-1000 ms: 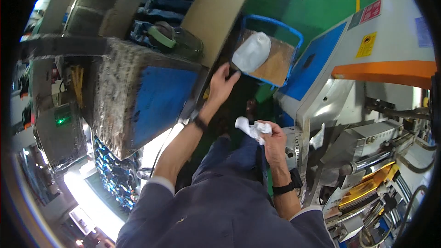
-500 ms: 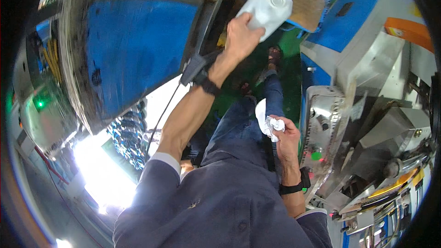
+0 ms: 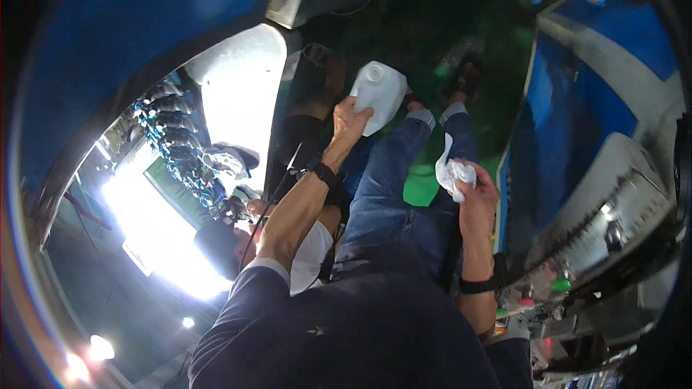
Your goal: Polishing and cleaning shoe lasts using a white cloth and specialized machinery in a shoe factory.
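Note:
A white plastic jug [image 3: 382, 94] with a round neck or cap at one end hangs in front of me, over the dark green floor. My left hand [image 3: 349, 124] is closed round its near left side, thumb on the face towards me. Lower and to the right, my right hand [image 3: 478, 203] pinches a crumpled white wad [image 3: 455, 174], cloth or paper. One loose flap of the wad sticks up above the fingers. The two hands are apart, and both held things are above my legs.
To my left another person in a dark cap [image 3: 220, 246] and a white shirt [image 3: 311, 256] is close by my forearm. Blue panels [image 3: 551, 119] and grey machinery [image 3: 613, 194] flank my right. A bright white surface [image 3: 245, 94] lies at the left.
The view has turned and my body has shifted. The jug, still in my left hand, is lower and nearer to me. Another person now shows at my left. The wad remains in my right hand.

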The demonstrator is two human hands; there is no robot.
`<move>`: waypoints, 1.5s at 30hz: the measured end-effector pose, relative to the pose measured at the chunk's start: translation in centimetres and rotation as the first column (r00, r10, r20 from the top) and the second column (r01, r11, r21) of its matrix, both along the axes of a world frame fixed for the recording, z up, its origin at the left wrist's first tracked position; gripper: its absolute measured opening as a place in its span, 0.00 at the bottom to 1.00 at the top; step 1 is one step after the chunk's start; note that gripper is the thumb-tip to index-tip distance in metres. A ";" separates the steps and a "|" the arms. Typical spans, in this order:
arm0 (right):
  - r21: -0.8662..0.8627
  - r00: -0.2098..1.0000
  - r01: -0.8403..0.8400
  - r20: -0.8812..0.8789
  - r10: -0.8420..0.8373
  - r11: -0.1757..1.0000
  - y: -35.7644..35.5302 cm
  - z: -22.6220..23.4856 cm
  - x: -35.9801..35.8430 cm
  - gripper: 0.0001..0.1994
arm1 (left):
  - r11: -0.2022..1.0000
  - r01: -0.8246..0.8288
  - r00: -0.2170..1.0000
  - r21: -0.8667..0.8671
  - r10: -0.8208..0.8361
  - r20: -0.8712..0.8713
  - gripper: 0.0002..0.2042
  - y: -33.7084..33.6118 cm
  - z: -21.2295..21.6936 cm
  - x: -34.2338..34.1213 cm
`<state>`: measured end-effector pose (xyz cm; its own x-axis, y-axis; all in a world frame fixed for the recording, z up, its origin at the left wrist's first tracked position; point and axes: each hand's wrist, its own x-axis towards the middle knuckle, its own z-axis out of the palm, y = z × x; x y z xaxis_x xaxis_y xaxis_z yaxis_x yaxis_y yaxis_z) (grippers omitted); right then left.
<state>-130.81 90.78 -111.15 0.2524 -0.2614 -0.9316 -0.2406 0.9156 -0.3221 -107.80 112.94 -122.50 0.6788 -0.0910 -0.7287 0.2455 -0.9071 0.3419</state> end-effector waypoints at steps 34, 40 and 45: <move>-0.370 0.757 -0.572 -0.581 0.298 0.732 1.5 -8.8 -5.5 0.07 | 0.898 0.107 0.993 0.427 -0.073 -0.096 0.25 23.2 -41.8 13.7; -0.173 0.456 -0.794 -0.803 0.385 0.582 1.9 -9.6 -6.0 0.17 | 0.948 -0.003 0.999 0.319 -0.014 0.051 0.27 20.9 -36.9 14.2; -0.479 0.979 -0.181 -0.170 0.111 0.859 3.3 -7.5 -3.5 0.22 | 0.983 -0.130 0.976 0.130 0.104 0.191 0.28 13.8 -28.2 11.0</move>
